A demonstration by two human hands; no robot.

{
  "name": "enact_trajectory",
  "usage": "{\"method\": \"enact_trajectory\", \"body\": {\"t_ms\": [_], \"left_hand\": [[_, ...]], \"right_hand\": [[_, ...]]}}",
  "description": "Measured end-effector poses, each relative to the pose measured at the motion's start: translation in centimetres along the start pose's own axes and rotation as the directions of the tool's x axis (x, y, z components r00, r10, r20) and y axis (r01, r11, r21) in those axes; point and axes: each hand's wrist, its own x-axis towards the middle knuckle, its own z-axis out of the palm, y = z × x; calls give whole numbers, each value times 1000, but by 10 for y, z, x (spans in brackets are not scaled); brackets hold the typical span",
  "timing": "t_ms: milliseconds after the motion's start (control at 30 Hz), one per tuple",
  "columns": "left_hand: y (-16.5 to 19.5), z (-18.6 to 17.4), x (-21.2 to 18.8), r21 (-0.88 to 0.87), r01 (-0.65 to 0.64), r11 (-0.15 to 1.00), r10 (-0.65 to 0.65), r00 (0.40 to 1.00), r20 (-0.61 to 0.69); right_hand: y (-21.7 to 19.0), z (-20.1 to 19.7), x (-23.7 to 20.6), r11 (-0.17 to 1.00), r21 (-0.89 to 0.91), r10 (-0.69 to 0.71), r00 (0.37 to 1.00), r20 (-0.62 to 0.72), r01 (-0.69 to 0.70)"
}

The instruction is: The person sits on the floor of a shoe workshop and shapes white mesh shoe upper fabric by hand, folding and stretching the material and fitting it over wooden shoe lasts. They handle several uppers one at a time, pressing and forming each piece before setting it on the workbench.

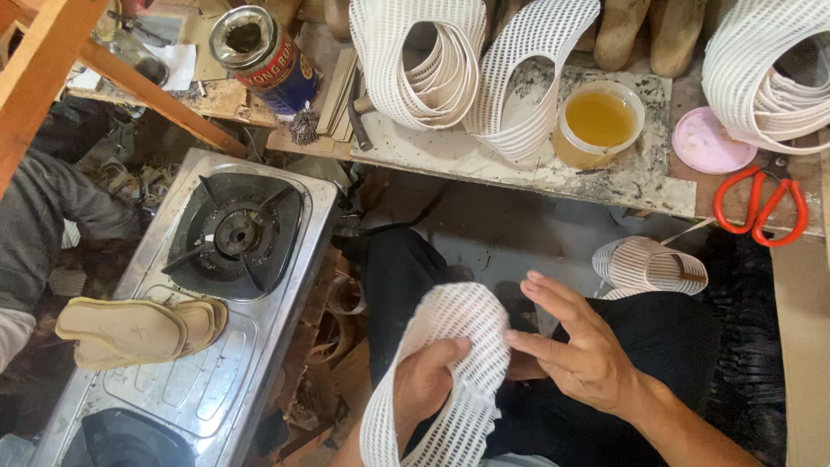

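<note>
My left hand [425, 380] grips a white mesh shoe upper [458, 346] over my lap, thumb pressed on its outer face. My right hand [581, 346] is spread beside it, fingertips touching the upper's right edge, holding nothing of its own. Another white mesh piece [648, 266] rests on my right knee. On the bench above stand more looped mesh uppers [432, 60], a plastic tub of yellow glue [598, 121] and red-handled scissors [761, 206].
A steel gas stove [233, 233] stands at left with tan insoles [138, 329] lying on it. A tin can [264, 54] and a pink lid [711, 143] sit on the bench. Wooden shoe lasts [648, 30] line the back. Another person's grey sleeve [43, 216] is at far left.
</note>
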Motion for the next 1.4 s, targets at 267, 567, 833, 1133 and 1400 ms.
{"method": "enact_trajectory", "body": {"t_ms": [267,567,833,1133,1400], "left_hand": [[10,-21,11,-192,175,966,-222,940,-259],[3,-2,-2,67,365,928,-314,869,-382],[3,-5,-6,52,365,930,-303,837,-456],[-10,4,4,-270,289,918,-333,933,-135],[-13,19,7,-263,254,931,-246,967,65]], "right_hand": [[27,-43,39,934,-300,159,978,-137,-194],[121,-76,98,720,-633,210,958,-194,-286],[136,-81,92,732,-623,168,960,-226,-275],[18,-25,34,969,-67,232,971,-57,-236],[-1,11,3,992,7,128,989,-75,-128]]}}
